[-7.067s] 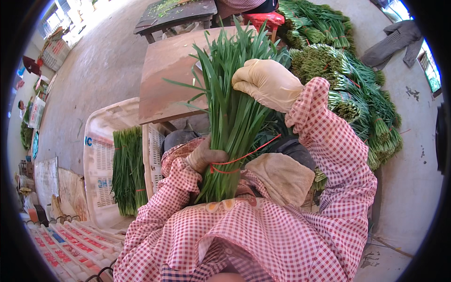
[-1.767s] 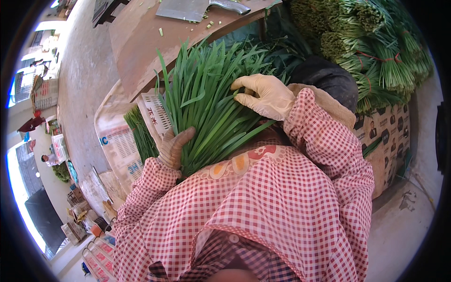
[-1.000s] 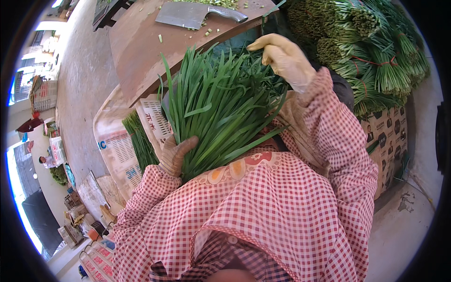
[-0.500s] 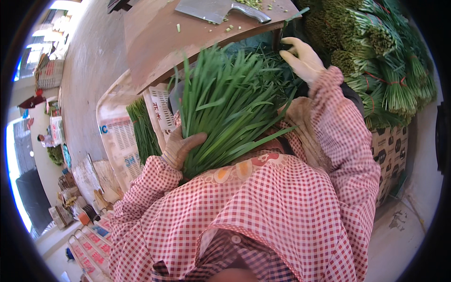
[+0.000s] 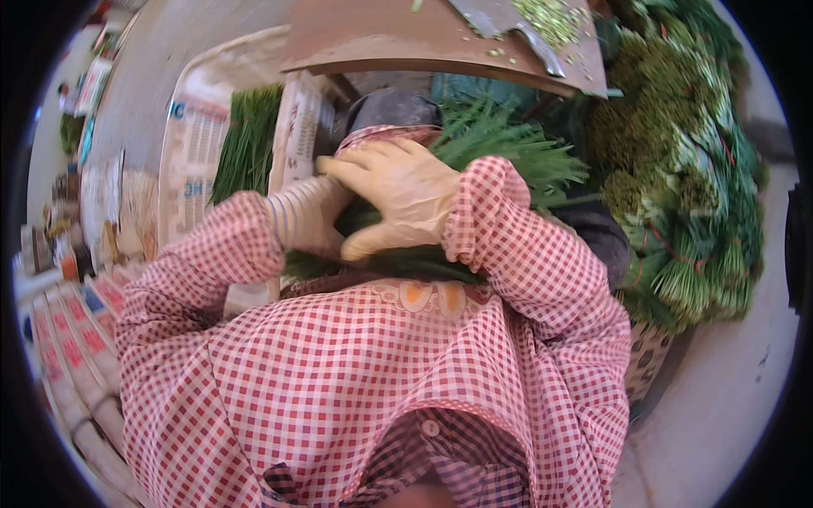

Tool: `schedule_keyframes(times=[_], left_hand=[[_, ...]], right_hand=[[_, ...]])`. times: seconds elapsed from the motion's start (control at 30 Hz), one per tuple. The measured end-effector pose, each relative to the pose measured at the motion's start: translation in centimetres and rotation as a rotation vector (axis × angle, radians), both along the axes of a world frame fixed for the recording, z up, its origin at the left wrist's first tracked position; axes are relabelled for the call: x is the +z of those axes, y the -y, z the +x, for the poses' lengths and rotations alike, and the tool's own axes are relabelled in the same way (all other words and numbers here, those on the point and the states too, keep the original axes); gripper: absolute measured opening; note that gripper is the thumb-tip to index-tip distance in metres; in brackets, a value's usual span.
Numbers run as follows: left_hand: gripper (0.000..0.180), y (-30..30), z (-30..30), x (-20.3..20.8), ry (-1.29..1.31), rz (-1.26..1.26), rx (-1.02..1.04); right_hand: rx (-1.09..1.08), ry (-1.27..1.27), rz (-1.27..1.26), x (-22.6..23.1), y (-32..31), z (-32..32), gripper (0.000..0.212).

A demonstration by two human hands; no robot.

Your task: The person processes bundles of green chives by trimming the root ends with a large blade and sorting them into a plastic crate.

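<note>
A bunch of garlic chives (image 5: 500,144) with long flat green leaves lies across my lap, tips toward the far right. My left hand (image 5: 309,216), in a pale glove with a striped cuff, is closed round the left end of the bunch; its fingertips are hidden behind my other hand. My right hand (image 5: 398,190), in a cream rubber glove, reaches over the bunch from the right. Its fingers are stretched out and its thumb stands apart, and its fingertips overlap my left hand. Between the two hands, part of the leaves shows.
Ahead stands a brown wooden table (image 5: 381,52) bearing a cleaver (image 5: 542,52) and chopped green bits (image 5: 555,21). At left is a white plastic crate (image 5: 190,140) with tied chives (image 5: 246,144) in it. Several banded bundles (image 5: 677,195) are heaped at right on a printed carton (image 5: 648,360).
My right hand has come from the far right, near the table, onto the bunch beside my left hand. The bunch has tipped from upright leaves to lying toward the right. The view has shifted.
</note>
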State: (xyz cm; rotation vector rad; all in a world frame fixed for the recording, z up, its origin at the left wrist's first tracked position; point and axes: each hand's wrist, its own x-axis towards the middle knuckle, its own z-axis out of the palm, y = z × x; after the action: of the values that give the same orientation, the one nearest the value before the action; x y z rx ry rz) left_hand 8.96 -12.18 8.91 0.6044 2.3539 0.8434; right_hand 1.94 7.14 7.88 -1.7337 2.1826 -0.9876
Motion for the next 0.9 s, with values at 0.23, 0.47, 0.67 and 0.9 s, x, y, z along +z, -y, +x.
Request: schedule_keyframes(times=[0.23, 0.47, 0.67, 0.9], left_hand=[[0.067, 19.3, 7.3, -3.1, 0.404, 0.34, 0.862], [0.105, 10.5, 14.5, -10.1, 0.846, 1.413, 1.156], [0.059, 8.8, 14.3, -10.8, 0.336, 1.144, 1.122], [0.052, 6.6, 10.7, -4.3, 0.445, 1.032, 1.309]], right_hand=[[0.075, 0.232, 0.291, -3.1, -7.6, -1.4, 0.086], [0.116, 0.327, 0.494, -2.8, -10.5, -4.0, 0.066], [-0.039, 0.086, 0.434, 3.7, -9.8, -9.7, 0.062], [0.265, 0.217, 0.279, 3.2, 3.7, -2.0, 0.06]])
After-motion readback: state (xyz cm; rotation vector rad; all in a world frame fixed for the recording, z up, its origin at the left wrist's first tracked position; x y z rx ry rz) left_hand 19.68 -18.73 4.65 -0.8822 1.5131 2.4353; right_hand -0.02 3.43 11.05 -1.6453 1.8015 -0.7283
